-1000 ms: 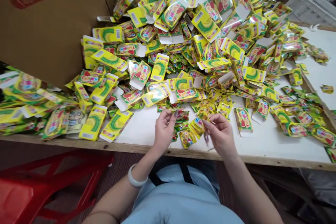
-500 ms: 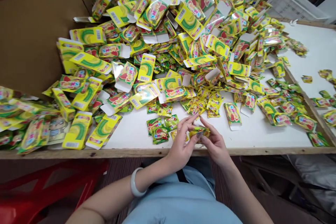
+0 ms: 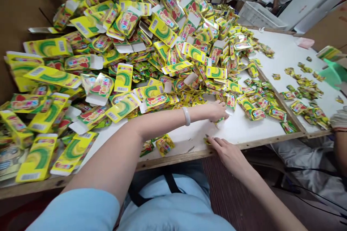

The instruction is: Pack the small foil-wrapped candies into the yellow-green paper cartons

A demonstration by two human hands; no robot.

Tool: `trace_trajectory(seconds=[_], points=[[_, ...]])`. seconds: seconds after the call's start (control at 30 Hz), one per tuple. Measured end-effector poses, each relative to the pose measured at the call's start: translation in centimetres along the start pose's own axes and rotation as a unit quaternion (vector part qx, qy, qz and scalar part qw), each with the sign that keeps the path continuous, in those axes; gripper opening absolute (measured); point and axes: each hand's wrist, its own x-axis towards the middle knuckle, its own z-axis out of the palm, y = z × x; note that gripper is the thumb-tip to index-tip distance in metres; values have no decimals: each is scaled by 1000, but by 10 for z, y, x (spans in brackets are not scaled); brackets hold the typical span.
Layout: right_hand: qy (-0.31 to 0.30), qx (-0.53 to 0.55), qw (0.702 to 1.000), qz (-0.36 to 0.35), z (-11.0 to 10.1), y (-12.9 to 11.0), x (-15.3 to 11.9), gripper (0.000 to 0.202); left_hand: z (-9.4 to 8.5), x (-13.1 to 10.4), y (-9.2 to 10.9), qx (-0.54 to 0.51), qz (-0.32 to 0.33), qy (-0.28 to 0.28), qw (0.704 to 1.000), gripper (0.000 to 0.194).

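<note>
My left hand (image 3: 217,111) reaches across to the right, its fingers bent down over a small printed box (image 3: 221,119). The hand mostly covers this box, leaving only a green edge to be seen. Just beyond the fingers stands another small box (image 3: 231,101) with a white flap. My right hand (image 3: 226,150) rests by the table's front edge, fingertips together on a small yellow packet (image 3: 208,140), of which a corner shows. Below my left forearm lie a yellow packet (image 3: 164,145) and a green packet (image 3: 146,148).
A large heap of yellow-green boxes (image 3: 124,75) covers the left and back. A wooden divider (image 3: 282,103) separates more loose packets (image 3: 306,88) on the right. A green scoop (image 3: 330,74) and a co-worker's arm (image 3: 340,137) are at far right. Behind is a white crate (image 3: 257,14).
My hands, together on packets before, have parted. The left has moved forward and right onto the box; the right stays near the edge. The view has turned right.
</note>
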Motion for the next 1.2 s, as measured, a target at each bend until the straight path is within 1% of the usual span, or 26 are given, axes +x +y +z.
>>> trace_trajectory(seconds=[0.07, 0.1, 0.17, 0.2, 0.23, 0.3, 0.37, 0.43, 0.47, 0.5, 0.53, 0.57, 0.6, 0.63, 0.67, 0.7, 0.73, 0.77, 0.8, 0.87, 0.9, 0.97, 1.0, 1.07, 1.13, 1.2], points=[[-28, 37, 999, -11, -18, 0, 8, 46, 10, 9, -4, 15, 2, -22, 1000, 43], [-20, 79, 997, -12, -26, 1, 11, 40, 14, 8, -7, 22, -7, -42, 999, 52], [42, 208, 977, -4, -36, 6, 12, 27, 22, -1, -11, 29, -42, -84, 995, 76], [88, 286, 954, 10, -37, 9, 10, 22, 26, -10, -12, 24, -60, -98, 993, 86], [131, 366, 921, 32, -35, 12, 8, 18, 29, -20, -12, 13, -73, -101, 992, 90], [194, 516, 829, 96, -26, 15, 3, 20, 31, -44, -9, -20, -90, -81, 992, 84], [233, 630, 722, 163, -15, 14, 0, 26, 29, -68, -3, -61, -98, -30, 993, 64], [266, 704, 627, 201, -11, 8, 3, 31, 25, -91, 3, -115, -107, 41, 987, 45], [277, 730, 590, 206, -12, 3, 6, 33, 22, -102, 7, -153, -115, 82, 978, 38], [284, 749, 563, 204, -16, -2, 10, 34, 20, -112, 11, -199, -130, 121, 964, 34], [286, 764, 544, 198, -22, -7, 15, 35, 18, -123, 16, -255, -150, 153, 943, 34], [288, 773, 533, 188, -29, -13, 20, 35, 16, -134, 22, -321, -174, 176, 914, 35], [288, 777, 532, 173, -36, -19, 24, 33, 16, -144, 29, -394, -196, 189, 878, 39], [290, 774, 540, 157, -42, -25, 29, 30, 15, -154, 37, -468, -213, 192, 836, 44], [298, 763, 557, 137, -46, -31, 34, 25, 15, -164, 46, -535, -224, 189, 793, 51], [314, 741, 582, 115, -49, -37, 38, 19, 14, -172, 55, -588, -229, 187, 753, 56], [337, 708, 614, 91, -51, -43, 42, 14, 13, -179, 64, -627, -230, 189, 720, 61], [365, 663, 650, 65, -51, -48, 46, 14, 12, -184, 73, -651, -230, 194, 697, 64], [397, 605, 689, 34, -51, -53, 50, 18, 12, -189, 81, -662, -231, 202, 683, 66], [437, 476, 763, -36, -52, -60, 54, 28, 10, -196, 92, -670, -231, 222, 670, 66], [430, 421, 796, -67, -54, -62, 55, 30, 10, -199, 96, -672, -232, 233, 664, 65], [372, 362, 848, -107, -62, -63, 53, 28, 11, -204, 100, -670, -240, 250, 657, 63], [327, 359, 866, -114, -67, -63, 51, 26, 12, -206, 101, -663, -248, 250, 660, 63], [226, 382, 888, -116, -79, -61, 45, 21, 15, -208, 102, -641, -266, 233, 682, 64], [133, 401, 899, -114, -90, -58, 41, 20, 17, -209, 104, -617, -276, 209, 707, 64], [71, 396, 910, -103, -99, -55, 39, 21, 18, -209, 106, -600, -279, 201, 722, 61]])
